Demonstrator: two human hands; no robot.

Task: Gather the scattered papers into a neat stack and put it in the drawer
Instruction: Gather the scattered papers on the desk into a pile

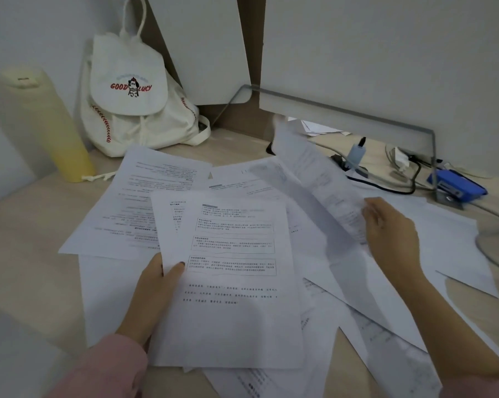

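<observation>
Pinched between thumb and fingers, the left hand (153, 285) clamps the left edge of a small stack of sheets (231, 282), while the right hand (392, 228) grips one lifted sheet (314, 179), curled and blurred, above and to the right of that stack. More loose papers (133, 202) fan out beneath and around the stack on the desk (27, 239). No drawer is in view.

Risk, as I judge it: the curled sheet may crease or land askew on the stack, and a one-sided hold could let the stack fan apart.

Behind the stack to the left stand a white bag (133, 101) and a yellow bottle (50, 124). Cables (386, 185) and a blue object (455, 186) lie to its far right, near the outermost papers, where they could snag a sheet.
</observation>
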